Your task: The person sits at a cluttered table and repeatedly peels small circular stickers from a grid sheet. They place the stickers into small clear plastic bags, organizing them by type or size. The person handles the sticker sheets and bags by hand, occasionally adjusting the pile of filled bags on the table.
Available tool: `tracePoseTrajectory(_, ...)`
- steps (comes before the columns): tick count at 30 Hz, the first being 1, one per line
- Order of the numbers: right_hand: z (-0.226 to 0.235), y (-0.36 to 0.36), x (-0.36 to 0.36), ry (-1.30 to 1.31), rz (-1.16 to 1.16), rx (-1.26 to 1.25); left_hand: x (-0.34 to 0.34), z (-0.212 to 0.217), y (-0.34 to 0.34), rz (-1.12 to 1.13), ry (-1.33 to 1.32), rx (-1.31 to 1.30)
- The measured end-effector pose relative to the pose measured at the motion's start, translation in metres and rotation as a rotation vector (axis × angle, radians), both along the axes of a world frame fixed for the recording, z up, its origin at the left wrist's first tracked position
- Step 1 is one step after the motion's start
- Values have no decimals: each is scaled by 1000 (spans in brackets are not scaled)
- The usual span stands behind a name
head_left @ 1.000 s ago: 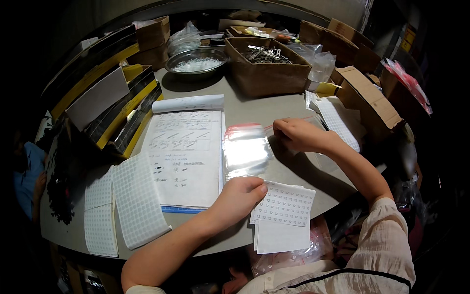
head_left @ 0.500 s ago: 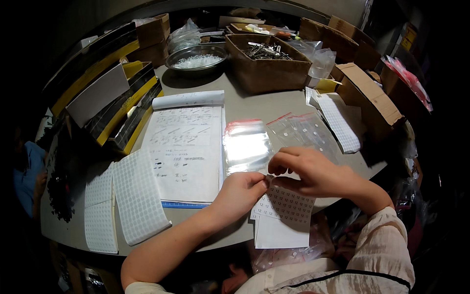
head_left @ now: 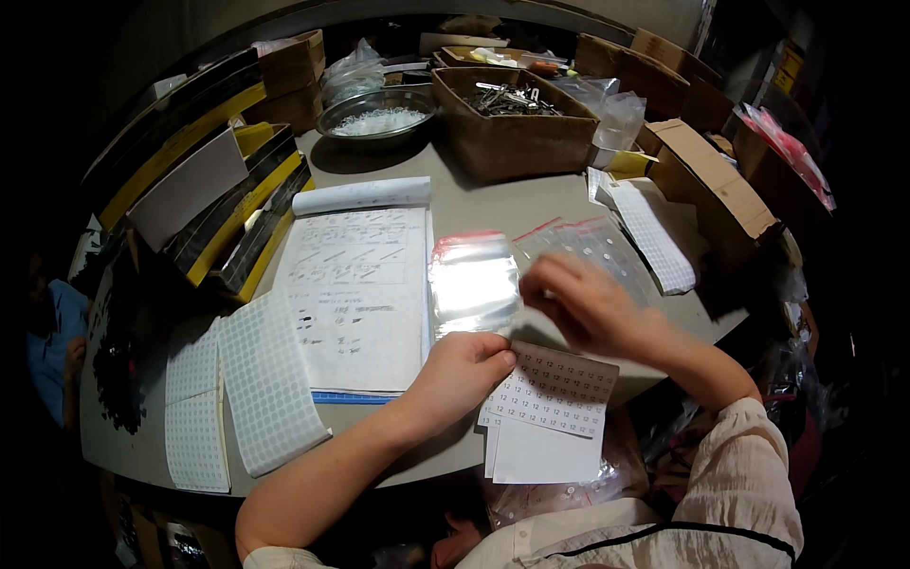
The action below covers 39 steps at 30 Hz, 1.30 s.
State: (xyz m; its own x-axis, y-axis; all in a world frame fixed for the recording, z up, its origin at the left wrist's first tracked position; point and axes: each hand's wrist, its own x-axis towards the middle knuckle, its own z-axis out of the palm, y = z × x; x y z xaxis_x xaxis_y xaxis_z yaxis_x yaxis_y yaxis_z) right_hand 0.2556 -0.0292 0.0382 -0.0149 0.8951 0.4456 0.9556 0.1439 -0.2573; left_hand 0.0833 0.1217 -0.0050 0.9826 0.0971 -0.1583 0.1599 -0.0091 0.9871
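Observation:
My left hand (head_left: 463,372) presses down on the upper left corner of a white sticker sheet (head_left: 550,398) covered in small round labels, at the table's near edge. My right hand (head_left: 580,303) hovers just above that sheet, fingers pinched together; whether a sticker is between them I cannot tell. A stack of clear zip bags with red strips (head_left: 474,280) lies right beyond both hands, with a further clear bag (head_left: 592,242) to its right. A plain white sheet (head_left: 540,455) pokes out under the sticker sheet.
An open notebook with handwriting (head_left: 355,294) lies left of the bags. More sticker sheets (head_left: 270,379) lie at the near left. A metal bowl (head_left: 377,114), a cardboard box of metal parts (head_left: 512,119), further boxes (head_left: 711,180) and black-yellow packs (head_left: 209,199) ring the grey table (head_left: 493,199).
My right hand came back from the zip bags to the sticker sheet, then lifted slightly above it. My left hand stayed on the sheet's corner.

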Motion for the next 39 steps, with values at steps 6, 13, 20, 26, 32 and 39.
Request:
tracePoseTrajectory(6, -28, 9, 50, 105, -13, -209, 2, -5, -2, -15, -28, 67)
tracePoseTrajectory(13, 3, -32, 50, 172, -126, -416, 1, -9, 2, -33, -62, 255)
tracePoseTrajectory(20, -4, 2, 68, 90, -296, -575, 2, -13, 0, -23, -78, 134)
tracePoseTrajectory(26, 14, -2, 79, -45, -516, -790, -1, -6, -5, 4, -82, 127)
tracePoseTrajectory(32, 13, 15, 80, 283, -190, -491, -3, 1, -6, -18, -58, 143)
tracePoseTrajectory(39, -5, 37, 71, 95, -273, -511, -2, -4, -6, -22, -54, 109)
